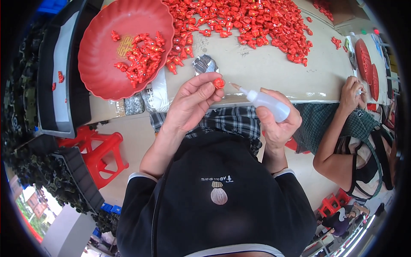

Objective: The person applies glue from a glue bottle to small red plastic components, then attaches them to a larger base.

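Between the thumb and fingers of my left hand (195,98) is a small red plastic piece (218,83), its round end facing right. My right hand (280,118) grips a translucent white squeeze bottle (269,104), tilted so that its thin amber tip (234,86) points at the piece. A small gap seems to lie between tip and piece. Just beyond my left hand, a dark patterned pad (204,64) lies on the table. To the left, a scalloped red plate (98,68) holds several small red figures (145,60).
A large heap of red pieces (257,21) covers the table's far side. A black tray (47,85) with a few pieces stands far left, near red stools (105,156). On the right, another person's hands (351,94) work beside red plates (364,62).
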`<state>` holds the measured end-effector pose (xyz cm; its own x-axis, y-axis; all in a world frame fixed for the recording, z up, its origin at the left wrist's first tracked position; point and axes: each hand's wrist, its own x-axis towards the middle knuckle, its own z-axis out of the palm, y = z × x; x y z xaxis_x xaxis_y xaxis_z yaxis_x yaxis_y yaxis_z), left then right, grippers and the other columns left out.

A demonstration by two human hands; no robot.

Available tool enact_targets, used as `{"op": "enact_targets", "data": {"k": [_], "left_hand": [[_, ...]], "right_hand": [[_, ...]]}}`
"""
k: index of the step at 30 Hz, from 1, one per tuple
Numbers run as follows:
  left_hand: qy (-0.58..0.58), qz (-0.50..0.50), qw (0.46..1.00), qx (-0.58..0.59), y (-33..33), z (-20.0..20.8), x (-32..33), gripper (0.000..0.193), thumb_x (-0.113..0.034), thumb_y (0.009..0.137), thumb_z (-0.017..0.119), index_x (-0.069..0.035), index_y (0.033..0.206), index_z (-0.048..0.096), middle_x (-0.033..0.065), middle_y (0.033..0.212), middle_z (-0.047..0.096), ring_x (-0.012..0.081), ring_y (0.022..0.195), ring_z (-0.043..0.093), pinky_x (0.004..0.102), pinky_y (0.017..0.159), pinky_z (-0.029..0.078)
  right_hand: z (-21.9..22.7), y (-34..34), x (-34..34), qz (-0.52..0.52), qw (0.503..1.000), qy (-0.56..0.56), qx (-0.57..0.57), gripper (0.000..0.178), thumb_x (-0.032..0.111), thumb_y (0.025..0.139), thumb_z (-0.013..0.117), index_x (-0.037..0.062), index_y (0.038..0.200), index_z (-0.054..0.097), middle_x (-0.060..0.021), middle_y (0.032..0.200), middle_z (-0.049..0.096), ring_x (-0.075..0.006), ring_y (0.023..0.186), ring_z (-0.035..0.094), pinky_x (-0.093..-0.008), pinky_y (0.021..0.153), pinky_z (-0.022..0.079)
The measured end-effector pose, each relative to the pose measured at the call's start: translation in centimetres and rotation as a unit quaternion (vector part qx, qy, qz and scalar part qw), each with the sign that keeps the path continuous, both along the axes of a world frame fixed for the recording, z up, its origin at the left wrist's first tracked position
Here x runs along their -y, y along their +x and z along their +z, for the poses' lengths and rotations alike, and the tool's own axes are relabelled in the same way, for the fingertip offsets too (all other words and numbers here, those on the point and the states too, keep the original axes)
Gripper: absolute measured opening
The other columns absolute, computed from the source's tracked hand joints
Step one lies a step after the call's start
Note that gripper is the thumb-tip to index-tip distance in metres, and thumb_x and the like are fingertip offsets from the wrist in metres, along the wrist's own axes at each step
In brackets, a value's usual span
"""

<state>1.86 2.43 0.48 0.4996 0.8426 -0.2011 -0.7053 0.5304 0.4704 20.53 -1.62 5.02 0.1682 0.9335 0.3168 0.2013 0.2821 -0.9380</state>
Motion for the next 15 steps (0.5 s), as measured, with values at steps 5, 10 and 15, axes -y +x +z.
{"op": "enact_targets", "data": {"k": [5, 10, 15], "left_hand": [[0.006, 0.007, 1.000, -0.013, 0.1, 0.4, 0.4, 0.027, -0.009, 0.088, 0.049, 0.001, 0.113, 0.049, 0.0084, 0.097, 0.057, 0.0146, 0.086, 0.054, 0.0258, 0.078, 0.043], [0.019, -0.004, 0.998, -0.052, 0.2, 0.7, 1.4, 0.025, -0.011, 0.089, 0.046, -0.001, 0.112, 0.049, 0.0095, 0.098, 0.056, 0.0160, 0.085, 0.052, 0.0270, 0.075, 0.042], [-0.004, 0.015, 0.997, -0.071, 0.5, 0.4, 1.7, 0.025, -0.012, 0.088, 0.049, -0.004, 0.111, 0.049, 0.0104, 0.097, 0.056, 0.0159, 0.081, 0.051, 0.0256, 0.070, 0.040]], "right_hand": [[0.0, 0.2, -0.9, -0.052, 0.990, -0.098, -0.091, 0.036, 0.002, 0.070, 0.069, -0.0025, 0.104, 0.057, -0.0092, 0.093, 0.061, -0.0120, 0.085, 0.057, -0.0236, 0.074, 0.045], [-3.4, 0.4, -4.2, -0.032, 0.999, -0.029, 0.030, 0.032, 0.003, 0.070, 0.066, 0.0016, 0.101, 0.057, -0.0076, 0.091, 0.060, -0.0170, 0.084, 0.057, -0.0280, 0.077, 0.044], [-4.5, -1.0, -6.3, -0.005, 0.994, -0.045, 0.104, 0.032, 0.011, 0.072, 0.065, 0.0045, 0.102, 0.056, -0.0127, 0.090, 0.059, -0.0256, 0.086, 0.056, -0.0328, 0.078, 0.044]]}}
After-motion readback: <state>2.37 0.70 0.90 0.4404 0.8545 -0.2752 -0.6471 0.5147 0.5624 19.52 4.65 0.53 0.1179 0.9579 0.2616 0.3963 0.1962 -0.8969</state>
